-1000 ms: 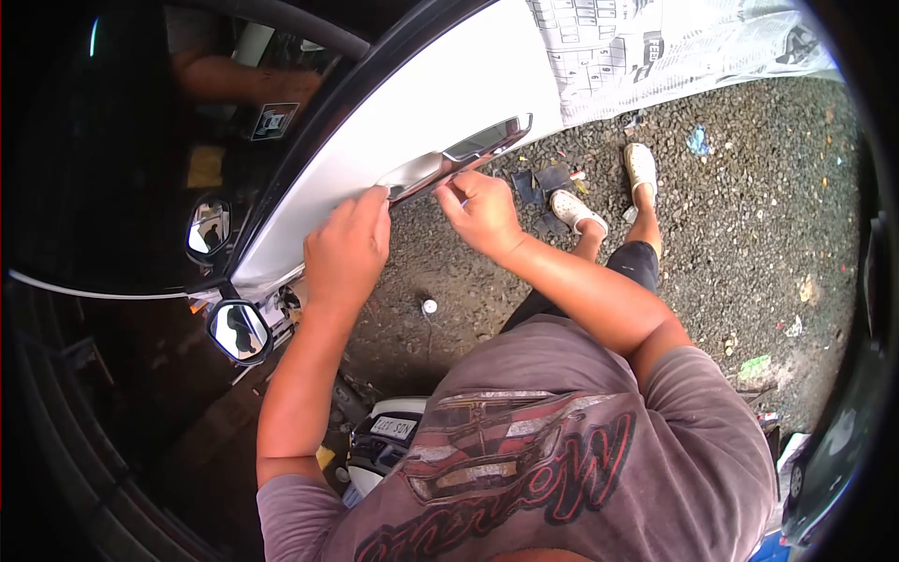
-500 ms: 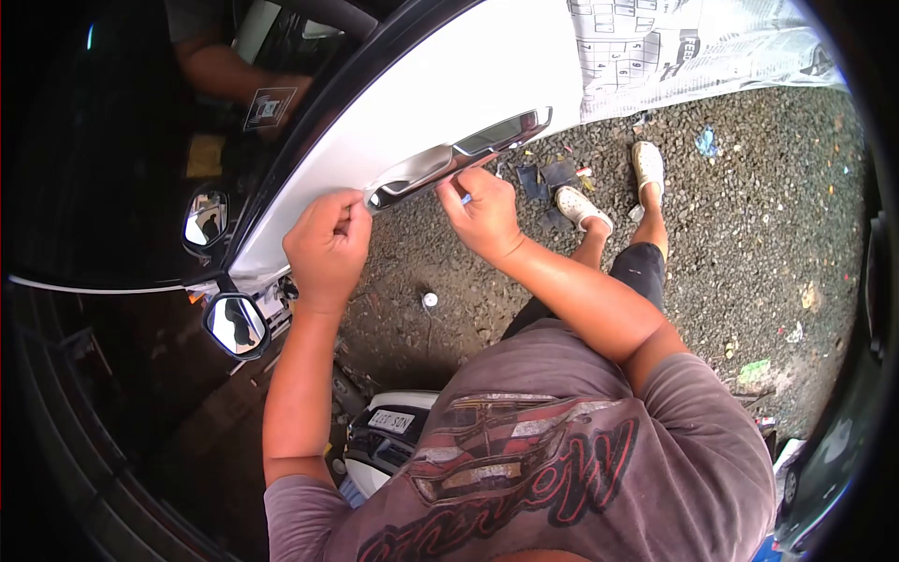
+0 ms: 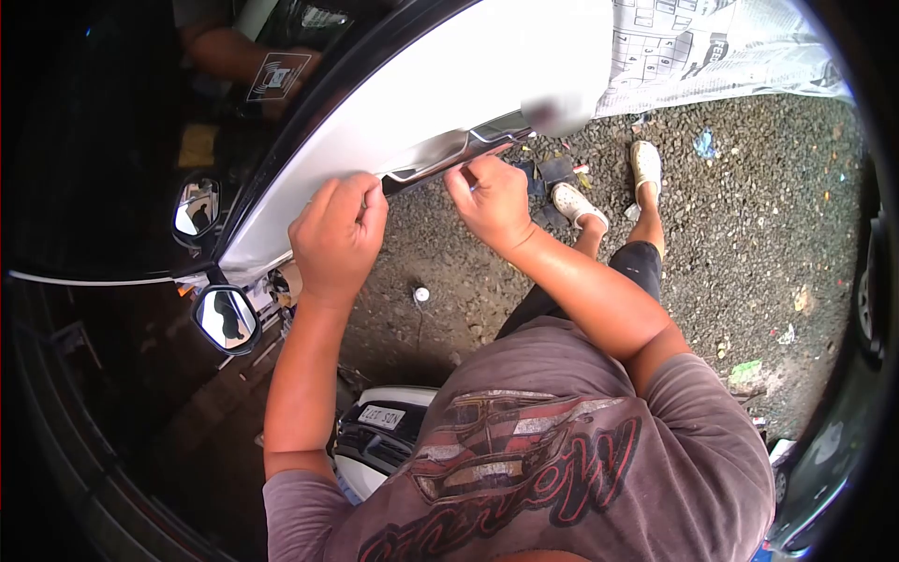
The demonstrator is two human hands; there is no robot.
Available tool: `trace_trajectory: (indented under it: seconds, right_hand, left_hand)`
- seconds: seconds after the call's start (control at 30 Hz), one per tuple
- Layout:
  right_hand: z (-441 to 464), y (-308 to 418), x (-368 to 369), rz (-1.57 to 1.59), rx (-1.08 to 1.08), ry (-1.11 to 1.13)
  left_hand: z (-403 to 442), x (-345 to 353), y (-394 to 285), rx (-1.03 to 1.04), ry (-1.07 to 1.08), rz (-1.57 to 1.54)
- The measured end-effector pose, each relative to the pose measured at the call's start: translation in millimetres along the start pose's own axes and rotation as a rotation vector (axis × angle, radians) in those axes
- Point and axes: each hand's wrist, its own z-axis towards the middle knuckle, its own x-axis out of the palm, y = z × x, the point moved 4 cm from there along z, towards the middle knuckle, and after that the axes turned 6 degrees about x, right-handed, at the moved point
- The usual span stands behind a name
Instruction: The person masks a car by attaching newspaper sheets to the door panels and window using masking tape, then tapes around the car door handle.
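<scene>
On the white car door [image 3: 487,84] a door handle [image 3: 431,167] with dark and chrome-like trim runs between and just beyond my hands. My left hand [image 3: 337,234] is closed with fingertips pressed together by the handle's left end. Whatever is in that pinch is hidden. My right hand [image 3: 494,199] is also closed, thumb against fingers, at the handle's lower edge near its middle. A tiny bluish bit shows between those fingers, too small to name. The handle's right end is covered by a blurred grey patch.
Newspaper under clear plastic [image 3: 712,56] covers the car body at the upper right. A side mirror [image 3: 227,318] juts out at the left. Gravel ground [image 3: 749,215] holds dark scraps [image 3: 554,170] and a small white round item [image 3: 421,294]. Another vehicle [image 3: 375,426] stands behind my left arm.
The view has shifted slightly. Both hands sit a little further right in it, still pinched beside the handle. A blurred patch now hides the handle's right end.
</scene>
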Motion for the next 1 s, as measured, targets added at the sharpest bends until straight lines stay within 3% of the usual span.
trace_trajectory:
  seconds: [0.47, 0.8, 1.0]
  right_hand:
    - [3, 0, 7, 0.012, 0.011, -0.030]
    - [2, -9, 15, 0.015, 0.000, -0.027]
    - [1, -11, 11, 0.024, -0.042, -0.049]
  left_hand:
    - [-9, 10, 9, -0.139, -0.099, -0.146]
    - [-23, 10, 15, -0.240, -0.044, -0.112]
    - [-17, 8, 9, -0.030, -0.102, 0.003]
